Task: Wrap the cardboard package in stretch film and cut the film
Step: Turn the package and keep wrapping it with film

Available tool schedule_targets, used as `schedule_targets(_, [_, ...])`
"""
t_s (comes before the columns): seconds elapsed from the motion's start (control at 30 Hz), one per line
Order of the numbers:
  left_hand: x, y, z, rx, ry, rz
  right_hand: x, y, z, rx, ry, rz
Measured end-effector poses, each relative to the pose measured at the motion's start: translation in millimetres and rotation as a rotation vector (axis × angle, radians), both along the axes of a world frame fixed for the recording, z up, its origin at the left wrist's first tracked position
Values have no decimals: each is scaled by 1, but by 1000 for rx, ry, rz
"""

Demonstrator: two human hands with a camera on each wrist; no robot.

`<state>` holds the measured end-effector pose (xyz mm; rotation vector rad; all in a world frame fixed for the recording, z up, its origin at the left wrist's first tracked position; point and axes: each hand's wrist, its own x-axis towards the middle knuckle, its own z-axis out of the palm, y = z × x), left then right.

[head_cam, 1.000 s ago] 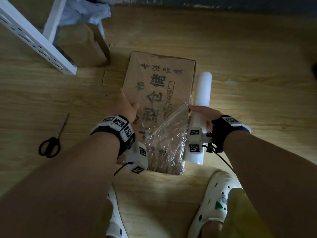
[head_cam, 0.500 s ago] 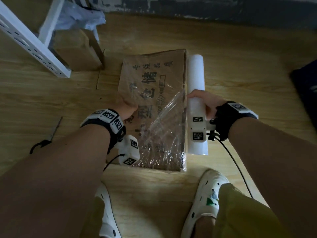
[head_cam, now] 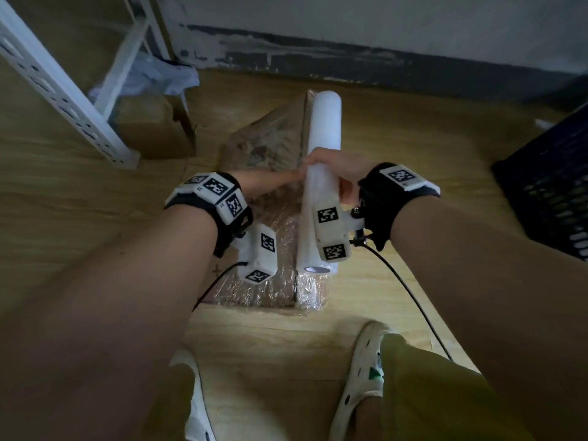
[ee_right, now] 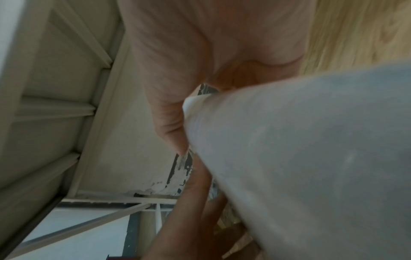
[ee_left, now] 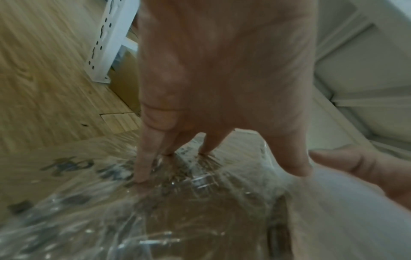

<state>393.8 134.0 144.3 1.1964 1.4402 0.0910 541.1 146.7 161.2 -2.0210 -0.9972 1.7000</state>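
A flat brown cardboard package (head_cam: 270, 148) with black print lies on the wooden floor, tilted up on its right side, with clear stretch film (head_cam: 280, 281) over its near part. My left hand (head_cam: 270, 183) presses straight fingers (ee_left: 142, 168) onto the film-covered face of the package (ee_left: 66, 168). My right hand (head_cam: 334, 173) grips the white film roll (head_cam: 321, 186) around its middle, held along the package's right edge. In the right wrist view the roll (ee_right: 311, 158) fills the frame under my thumb.
A white perforated shelf post (head_cam: 63, 97) and a brown box (head_cam: 149, 132) with crumpled plastic stand at the back left. A dark crate (head_cam: 553, 186) sits at the right. The wall's dark baseboard (head_cam: 350, 58) runs behind. My feet in white clogs (head_cam: 362, 377) are near.
The roll has risen and moved left over the package's right edge, and the package has tilted up. My left hand slid right across the film toward the roll. The scissors have left the view.
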Motion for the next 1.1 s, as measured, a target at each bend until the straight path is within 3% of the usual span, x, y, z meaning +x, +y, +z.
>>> schedule_targets(0.2, [-16,-1,-3,-19,39,11,-14,1,-8,-1,62,-9])
schedule_targets(0.3, [-16,0,-7,-34,14,27,-12,5,-10,-2,9,-11])
schedule_targets(0.43, [-27,0,-20,-35,-37,133,-2,4,-11,-33,-129,2])
schedule_targets(0.53, [-48,-10,-33,-72,-80,239,1,3,-11,-43,-117,-8])
schedule_targets(0.7, [-52,-21,-55,144,209,89,-6,6,-9,-22,-76,-2])
schedule_targets(0.77, [-49,-24,-55,142,267,-14,-7,4,-6,-17,-60,7])
schedule_targets(0.9, [-65,-17,-94,52,152,81,-6,1,-8,-36,-35,14])
schedule_targets(0.97, [-60,-27,-69,24,108,134,-8,3,-9,-41,-22,26])
schedule_targets(1.1, [-74,-33,-59,-127,35,244,-12,6,-10,-8,-7,26])
